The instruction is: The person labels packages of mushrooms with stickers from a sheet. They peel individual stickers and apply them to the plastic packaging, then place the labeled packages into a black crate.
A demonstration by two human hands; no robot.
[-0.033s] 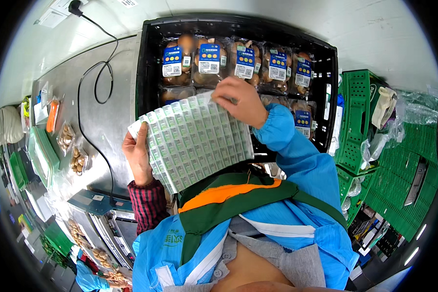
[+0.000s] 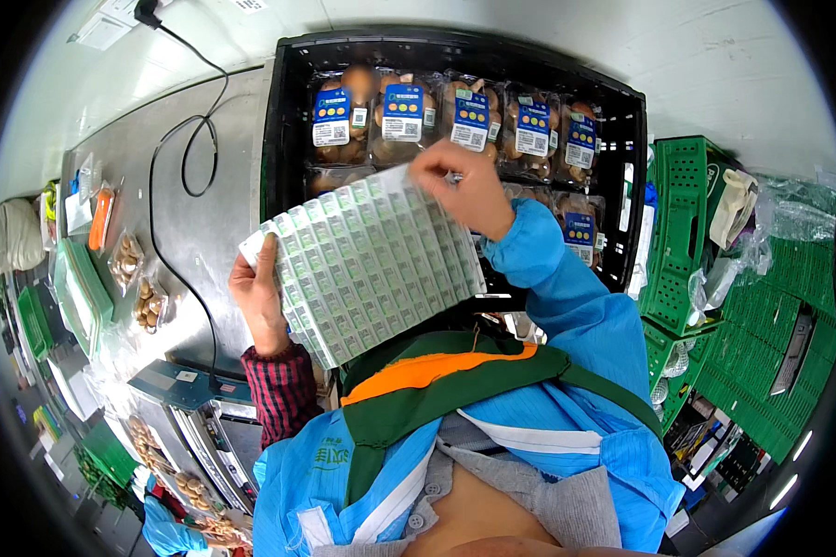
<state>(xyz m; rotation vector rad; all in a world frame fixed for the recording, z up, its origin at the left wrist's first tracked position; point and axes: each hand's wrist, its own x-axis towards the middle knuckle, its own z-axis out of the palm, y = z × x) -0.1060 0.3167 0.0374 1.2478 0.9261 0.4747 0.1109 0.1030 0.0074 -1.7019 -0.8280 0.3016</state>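
Observation:
A white sheet of small green-and-white stickers is spread in front of me, tilted over the near left part of a black crate. My left hand grips its left edge, thumb on top and fingers underneath. At the far right corner, my right hand is closed in a pinch against the sheet; whether a single sticker is between its fingertips is hidden. Inside the crate, clear packs of brown mushrooms lie in rows with blue-and-white labels, several also bearing a small sticker. The sheet covers part of the nearer row.
A black cable runs down the metal table left of the crate. Bagged mushrooms lie further left. Green crates with clear plastic wrap stand at the right. At the lower left, another person's blue sleeve shows.
My right hand has shifted slightly at the sheet's far corner, its fingers curling more. The sheet's far edge has risen a little. My left hand keeps its grip.

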